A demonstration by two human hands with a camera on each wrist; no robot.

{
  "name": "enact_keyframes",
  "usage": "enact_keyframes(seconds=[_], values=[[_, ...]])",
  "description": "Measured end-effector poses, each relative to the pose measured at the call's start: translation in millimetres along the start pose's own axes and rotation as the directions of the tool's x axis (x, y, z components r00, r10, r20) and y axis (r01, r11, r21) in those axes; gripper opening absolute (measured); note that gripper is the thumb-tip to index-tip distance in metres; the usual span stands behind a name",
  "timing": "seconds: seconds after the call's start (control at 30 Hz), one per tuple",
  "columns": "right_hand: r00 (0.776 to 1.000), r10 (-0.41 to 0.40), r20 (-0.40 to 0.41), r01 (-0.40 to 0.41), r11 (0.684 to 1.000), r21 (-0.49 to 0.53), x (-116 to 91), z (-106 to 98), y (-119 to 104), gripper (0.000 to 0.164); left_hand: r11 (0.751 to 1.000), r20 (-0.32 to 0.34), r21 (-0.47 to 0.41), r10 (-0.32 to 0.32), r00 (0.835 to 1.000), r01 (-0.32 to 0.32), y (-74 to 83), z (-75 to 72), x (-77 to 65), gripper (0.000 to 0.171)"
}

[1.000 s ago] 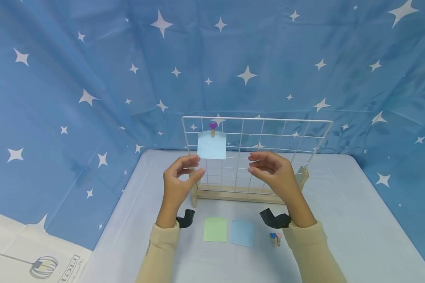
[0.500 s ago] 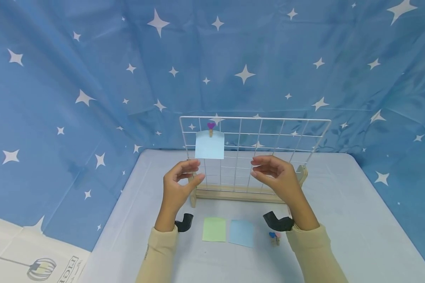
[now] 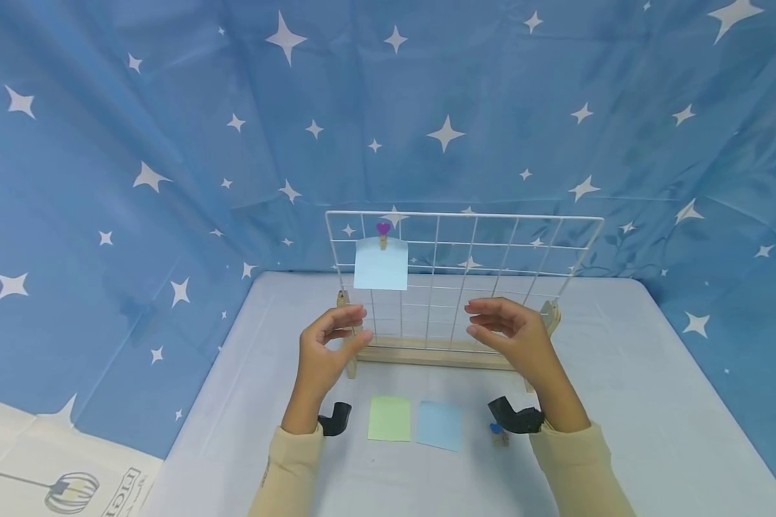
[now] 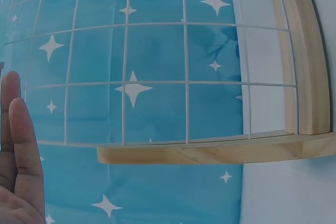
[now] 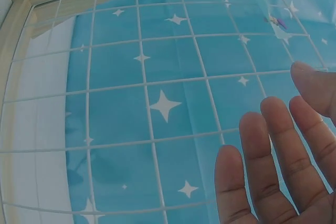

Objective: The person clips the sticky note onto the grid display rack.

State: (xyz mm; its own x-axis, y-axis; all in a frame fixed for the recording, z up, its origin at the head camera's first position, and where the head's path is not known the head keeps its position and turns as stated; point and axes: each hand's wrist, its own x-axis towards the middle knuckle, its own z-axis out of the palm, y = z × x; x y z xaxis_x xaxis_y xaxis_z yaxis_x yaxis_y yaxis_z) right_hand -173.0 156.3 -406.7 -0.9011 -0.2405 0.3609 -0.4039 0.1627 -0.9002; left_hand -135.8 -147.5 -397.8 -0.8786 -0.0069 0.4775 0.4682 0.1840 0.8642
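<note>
My left hand [image 3: 326, 348] hovers before the left end of a white wire grid rack [image 3: 465, 213], thumb and fingers apart with nothing between them. My right hand [image 3: 507, 334] is raised near the rack's right part, fingers loosely bent and holding nothing. On the rack's upper left hangs a light blue paper note [image 3: 381, 266], fixed by a small wooden clothespin [image 3: 384, 243] with a purple heart. Below the hands, a green sticky note [image 3: 389, 418] and a blue sticky note [image 3: 440, 425] lie side by side on the table.
Small clothespins [image 3: 499, 436], one with a blue heart, lie right of the notes, partly hidden by the black wrist mount [image 3: 516, 416]. The rack stands in a wooden base [image 3: 440, 357]. A blue star-patterned curtain [image 3: 491, 86] rises behind the white table [image 3: 640, 402].
Both hands have sunk a little, away from the hanging note, and the right hand has shifted slightly right. The hanging note and the notes on the table stay in place.
</note>
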Motion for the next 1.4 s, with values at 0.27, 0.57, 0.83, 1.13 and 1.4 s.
enact_keyframes(seconds=[0.27, 0.57, 0.83, 1.13, 1.4], values=[[1.0, 0.011, -0.006, -0.011, 1.0, 0.004, -9, -3, 9, 0.034, 0.999, 0.018, 0.001, -0.033, 0.999, 0.033, -6.3, 2.8, -4.5, 0.035], [0.999, 0.033, 0.0, -0.033, 0.999, -0.007, -21, -7, 21, 0.034, 0.998, 0.03, 0.007, -0.064, 0.997, 0.064, -16.0, 5.5, -13.2, 0.033], [0.998, 0.06, 0.005, -0.06, 0.998, 0.003, -31, -10, 31, 0.032, 0.995, 0.052, -0.006, -0.097, 0.994, 0.097, -26.1, 6.3, -23.1, 0.032], [0.996, 0.081, 0.022, -0.081, 0.997, 0.007, -39, -14, 39, 0.034, 0.995, 0.048, -0.025, -0.095, 0.994, 0.096, -35.3, 9.1, -30.4, 0.031], [0.997, 0.061, 0.047, -0.062, 0.998, 0.026, -47, -14, 51, 0.033, 0.987, 0.066, -0.021, -0.158, 0.985, 0.16, -40.8, 11.0, -38.9, 0.029]])
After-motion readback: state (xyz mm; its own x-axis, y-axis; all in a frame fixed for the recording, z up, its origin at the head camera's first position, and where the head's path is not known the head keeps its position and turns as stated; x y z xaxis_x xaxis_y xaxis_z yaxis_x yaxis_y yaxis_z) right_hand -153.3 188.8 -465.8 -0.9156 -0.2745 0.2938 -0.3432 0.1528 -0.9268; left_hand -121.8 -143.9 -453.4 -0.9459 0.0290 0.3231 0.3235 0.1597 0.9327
